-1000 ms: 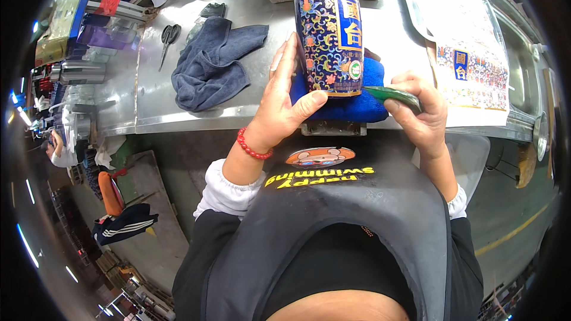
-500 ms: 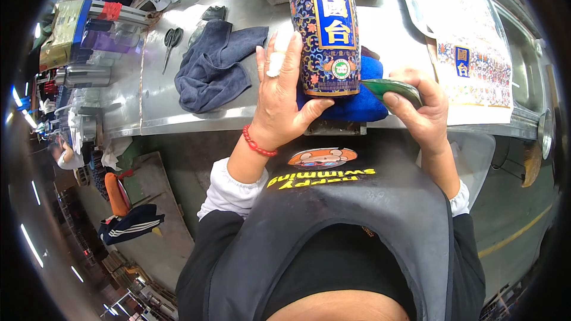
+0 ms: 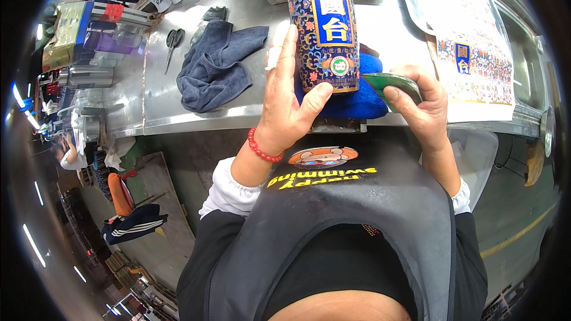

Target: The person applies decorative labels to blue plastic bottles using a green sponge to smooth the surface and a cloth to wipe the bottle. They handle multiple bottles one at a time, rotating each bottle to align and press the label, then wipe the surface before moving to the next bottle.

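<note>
A dark blue bottle (image 3: pixel 309 35) with a colourful floral pattern and a blue-and-gold label lies on a blue cloth pad (image 3: pixel 373 102), its neck pointing away from me. My left hand (image 3: pixel 285 98) steadies it, with the fingers along its left side and the thumb on its near end. White wrapping covers one finger of that hand, and a red bead bracelet circles the wrist. In my right hand (image 3: pixel 425 110) a flat green scraper (image 3: pixel 397 85) is pinched between thumb and fingers. Its tip points at the bottle's lower right edge; whether they touch, I cannot tell.
A grey towel (image 3: pixel 217 71) lies crumpled on the steel table (image 3: pixel 160 107), with scissors (image 3: pixel 172 44) to its left. On the right is a stack of printed floral sheets (image 3: pixel 476 89). Another person (image 3: pixel 70 151) is at the far left.
The bottle has shifted and turned slightly. My left fingers have slid lower along its side, and the thumb now presses its near end. The right hand and scraper have barely moved.
</note>
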Demonstrator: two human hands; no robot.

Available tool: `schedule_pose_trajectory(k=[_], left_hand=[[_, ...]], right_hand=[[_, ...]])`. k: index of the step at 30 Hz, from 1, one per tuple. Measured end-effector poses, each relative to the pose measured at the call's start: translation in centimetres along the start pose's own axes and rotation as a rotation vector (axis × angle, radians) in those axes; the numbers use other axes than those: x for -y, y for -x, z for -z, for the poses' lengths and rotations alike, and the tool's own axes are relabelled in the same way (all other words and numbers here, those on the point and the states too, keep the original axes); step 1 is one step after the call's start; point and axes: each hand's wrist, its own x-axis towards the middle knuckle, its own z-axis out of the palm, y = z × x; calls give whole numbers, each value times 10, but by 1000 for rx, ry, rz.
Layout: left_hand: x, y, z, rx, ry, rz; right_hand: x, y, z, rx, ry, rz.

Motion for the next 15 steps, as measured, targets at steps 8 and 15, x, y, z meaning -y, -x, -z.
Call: schedule_pose_trajectory(k=[8,15], left_hand=[[2,-3,-4,-41,13,-64],[10,3,-4,-48,66,-52]], right_hand=[[4,0,-2,-27,-5,-25],[12,-2,-21,-84,-144,-135]])
